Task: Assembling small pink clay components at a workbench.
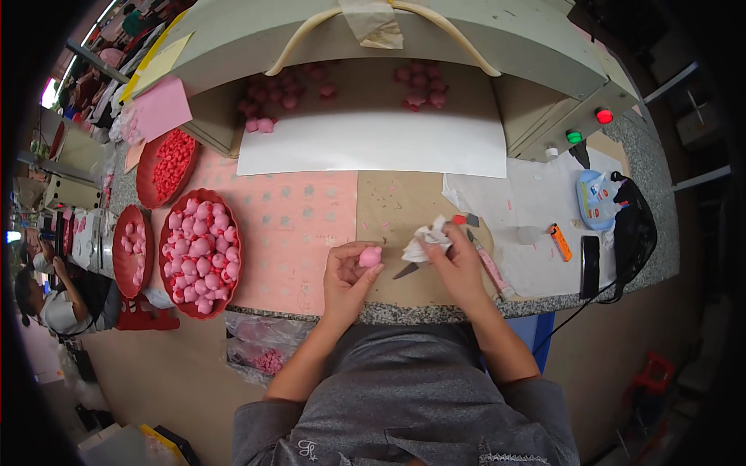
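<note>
My left hand [347, 281] is closed, pinching a small round pink figure [371, 256] between thumb and fingers. Close beside it, my right hand [460, 270] grips a crumpled white cloth or tissue [426, 241]. A dark pointed blade [406, 270] sticks out below the cloth, and a red-and-black end [465, 220] shows above the right fingers. Whether these belong to one knife, and whether the right hand holds it, I cannot tell. Under both hands lies brown paper [400, 202] scattered with small pink scraps.
Left stand a red basket [165, 264] of pink figures and red trays [142, 203] [124, 289] of small parts. Ahead, a grey machine [536, 74] with lit buttons houses more figures. To the right lie a cutter [489, 268], orange lighter [560, 242], phone [590, 266] and black bag [633, 229].
</note>
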Action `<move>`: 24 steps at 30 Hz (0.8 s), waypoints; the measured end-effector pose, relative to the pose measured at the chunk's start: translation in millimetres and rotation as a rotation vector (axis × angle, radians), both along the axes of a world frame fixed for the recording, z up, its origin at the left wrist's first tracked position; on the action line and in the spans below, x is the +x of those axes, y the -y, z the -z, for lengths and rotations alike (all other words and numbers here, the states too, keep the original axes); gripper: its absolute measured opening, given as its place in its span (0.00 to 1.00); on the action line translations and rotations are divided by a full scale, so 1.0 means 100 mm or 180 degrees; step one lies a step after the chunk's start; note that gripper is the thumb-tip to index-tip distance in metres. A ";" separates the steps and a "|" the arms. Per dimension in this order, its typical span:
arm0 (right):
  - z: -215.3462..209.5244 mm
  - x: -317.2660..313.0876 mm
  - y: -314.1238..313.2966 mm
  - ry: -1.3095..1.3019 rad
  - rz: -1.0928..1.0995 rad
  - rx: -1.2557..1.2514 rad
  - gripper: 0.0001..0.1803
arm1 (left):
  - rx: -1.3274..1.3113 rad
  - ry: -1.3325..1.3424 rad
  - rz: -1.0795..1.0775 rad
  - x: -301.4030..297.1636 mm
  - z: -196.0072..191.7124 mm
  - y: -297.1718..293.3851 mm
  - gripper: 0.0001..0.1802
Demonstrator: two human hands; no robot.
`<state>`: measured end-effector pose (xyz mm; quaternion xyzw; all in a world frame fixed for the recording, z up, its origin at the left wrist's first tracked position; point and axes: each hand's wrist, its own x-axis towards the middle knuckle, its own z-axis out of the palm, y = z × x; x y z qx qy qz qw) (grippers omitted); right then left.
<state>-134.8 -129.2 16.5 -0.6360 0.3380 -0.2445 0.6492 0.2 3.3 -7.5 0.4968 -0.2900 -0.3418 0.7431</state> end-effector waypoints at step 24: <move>-0.07 -0.42 0.10 -0.1459 0.0020 -0.2650 0.03 | 0.0103 0.0094 -0.0101 0.02 0.05 -0.02 0.23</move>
